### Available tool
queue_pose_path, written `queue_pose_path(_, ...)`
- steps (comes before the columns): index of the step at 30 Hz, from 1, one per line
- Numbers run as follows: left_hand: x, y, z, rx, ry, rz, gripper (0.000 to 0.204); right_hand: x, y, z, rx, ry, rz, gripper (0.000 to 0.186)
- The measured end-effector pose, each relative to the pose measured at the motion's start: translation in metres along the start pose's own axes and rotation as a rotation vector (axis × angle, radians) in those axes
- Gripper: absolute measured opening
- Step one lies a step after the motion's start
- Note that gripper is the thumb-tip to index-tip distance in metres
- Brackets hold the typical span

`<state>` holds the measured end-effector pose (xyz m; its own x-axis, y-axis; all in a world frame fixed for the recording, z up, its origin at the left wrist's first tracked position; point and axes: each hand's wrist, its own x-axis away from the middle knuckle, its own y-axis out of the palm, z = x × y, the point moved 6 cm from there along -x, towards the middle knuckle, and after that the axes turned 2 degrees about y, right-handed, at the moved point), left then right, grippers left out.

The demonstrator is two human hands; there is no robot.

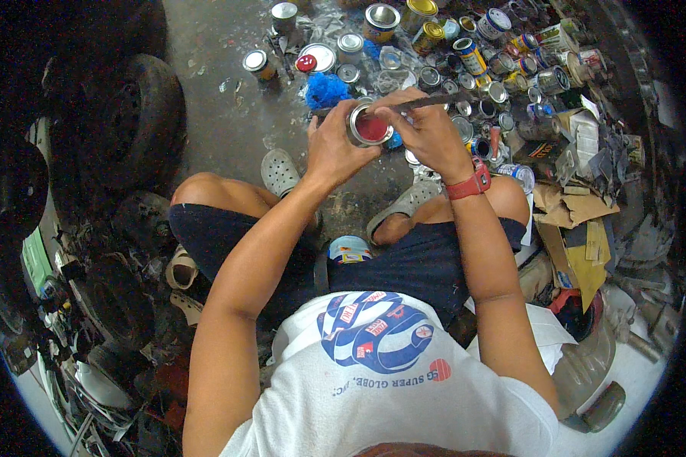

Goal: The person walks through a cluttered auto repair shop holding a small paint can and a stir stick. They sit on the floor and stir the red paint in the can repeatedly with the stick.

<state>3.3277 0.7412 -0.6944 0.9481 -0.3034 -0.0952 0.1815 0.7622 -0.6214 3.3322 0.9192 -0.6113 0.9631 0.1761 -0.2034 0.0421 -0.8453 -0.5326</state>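
Observation:
My left hand (330, 150) is wrapped round a small open metal can (354, 132), tilted so that red paint (374, 129) shows inside. A long, dark, flat stick (440, 100) is gripped in my right hand (431, 135), close against the can. Part of the stick crosses the can's mouth; whether its end touches the paint I cannot tell. Just beyond my left hand lies a bright blue crumpled bundle (328, 91). A red watch (472, 179) circles my right wrist.
Many paint cans (381, 21) crowd the floor ahead and right. One closed can (259, 65) stands apart at the left. A tyre (141, 122) and scrap parts lie to my left; torn cardboard (575, 206) lies right. My shoes (280, 172) flank the floor below the can.

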Motion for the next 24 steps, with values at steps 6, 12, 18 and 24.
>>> queue_pose_path(6,-0.003,-0.006,0.008,0.049,0.027,0.021,0.084,-0.004,-0.011,0.019,0.048,0.319,-0.040,0.043)
queue_pose_path(12,-0.005,-0.007,0.014,0.104,0.084,0.045,0.084,-0.005,-0.015,0.028,0.136,0.333,-0.012,0.056)
queue_pose_path(18,-0.007,-0.004,0.017,0.136,0.065,0.060,0.086,0.008,-0.043,0.026,0.337,0.338,0.107,0.066)
queue_pose_path(24,-0.007,-0.003,0.016,0.154,0.062,0.081,0.084,0.071,-0.122,-0.032,0.678,0.351,0.188,0.055)
